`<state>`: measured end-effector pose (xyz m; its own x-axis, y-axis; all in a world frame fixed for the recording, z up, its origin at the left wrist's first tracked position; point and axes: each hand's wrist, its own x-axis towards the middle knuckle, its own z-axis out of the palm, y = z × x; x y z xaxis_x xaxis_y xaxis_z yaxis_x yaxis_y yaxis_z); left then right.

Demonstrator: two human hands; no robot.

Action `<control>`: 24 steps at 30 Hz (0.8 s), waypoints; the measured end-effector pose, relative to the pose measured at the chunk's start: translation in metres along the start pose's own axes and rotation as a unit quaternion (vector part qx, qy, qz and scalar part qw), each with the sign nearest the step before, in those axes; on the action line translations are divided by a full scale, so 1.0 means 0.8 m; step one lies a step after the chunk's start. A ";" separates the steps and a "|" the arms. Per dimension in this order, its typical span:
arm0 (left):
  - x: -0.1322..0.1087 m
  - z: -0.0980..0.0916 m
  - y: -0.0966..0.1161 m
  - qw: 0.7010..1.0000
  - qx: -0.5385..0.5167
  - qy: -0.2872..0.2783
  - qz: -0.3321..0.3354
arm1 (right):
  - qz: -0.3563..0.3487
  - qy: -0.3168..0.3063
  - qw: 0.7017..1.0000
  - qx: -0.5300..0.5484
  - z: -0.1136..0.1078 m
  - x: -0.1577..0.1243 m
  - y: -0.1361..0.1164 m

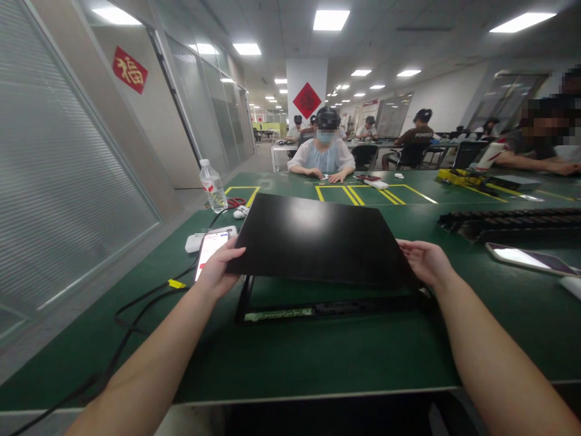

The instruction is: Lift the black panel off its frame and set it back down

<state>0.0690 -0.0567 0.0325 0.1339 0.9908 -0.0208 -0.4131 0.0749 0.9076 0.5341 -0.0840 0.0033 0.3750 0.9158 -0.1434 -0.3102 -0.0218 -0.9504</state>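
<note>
A flat black screen panel (313,239) is held tilted above the table between my two hands. My left hand (218,267) grips its left edge, with the thumb on top. At the right edge my right hand (425,261) holds the panel, fingers partly hidden behind it. Below the panel lies a thin black frame (242,301), mostly covered by it. Along the frame's near side runs a narrow green circuit board (278,314). Close to my left hand a lit phone (209,248) lies on the table.
On the green table (318,363) stand a water bottle (212,186) and red scissors (236,202) at left. Black cables (136,318) run along the left. Black slotted strips (508,224) and another phone (529,257) lie at right. A person (323,154) sits opposite.
</note>
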 end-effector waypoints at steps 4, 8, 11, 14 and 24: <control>-0.001 -0.001 0.000 1.000 0.007 0.022 0.010 | 0.051 0.015 0.998 0.017 -0.001 0.004 0.001; -0.003 0.000 -0.005 0.999 0.025 0.035 -0.013 | 0.048 0.074 0.996 -0.018 0.001 0.003 0.000; -0.005 0.003 -0.010 0.998 0.039 0.032 -0.039 | 0.017 0.117 0.991 -0.063 0.001 0.003 0.001; -0.005 0.003 -0.014 0.997 0.045 0.031 -0.056 | -0.031 0.134 0.982 -0.128 -0.002 0.004 0.004; -0.001 0.002 -0.022 0.996 0.050 0.049 -0.061 | -0.085 0.113 0.969 -0.202 -0.002 0.014 0.018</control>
<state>0.0776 -0.0592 0.0172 0.0880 0.9815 -0.1698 -0.3072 0.1889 0.9327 0.5347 -0.0749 -0.0124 0.5869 0.8096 0.0115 0.1226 -0.0749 -0.9896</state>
